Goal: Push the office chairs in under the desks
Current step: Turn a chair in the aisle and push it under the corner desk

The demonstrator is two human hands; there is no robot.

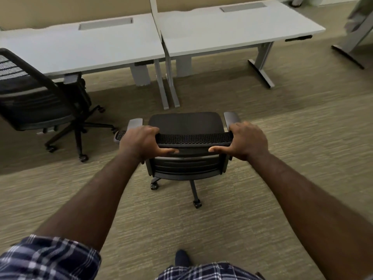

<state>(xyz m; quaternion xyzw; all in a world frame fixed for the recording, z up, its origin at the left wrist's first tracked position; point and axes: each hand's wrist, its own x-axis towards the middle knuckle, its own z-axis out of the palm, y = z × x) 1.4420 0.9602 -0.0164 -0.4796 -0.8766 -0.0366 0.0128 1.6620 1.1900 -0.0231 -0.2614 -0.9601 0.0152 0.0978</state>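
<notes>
Currently both hands, left [141,143] and right [245,140], clamp chair [187,124] backrest top; desk [232,31] lies straight ahead, slightly right.

Two office chairs [189,136] [38,98], two desks [80,49] [232,29], two hands [141,142] [247,140]

Just one view here, worn on the head, tilted forward and down over both outstretched arms. The black mesh-backed office chair [189,138] sits close below, the two pale grey worktops [232,31] further ahead, beige carpet floor [302,158] all around.
</notes>
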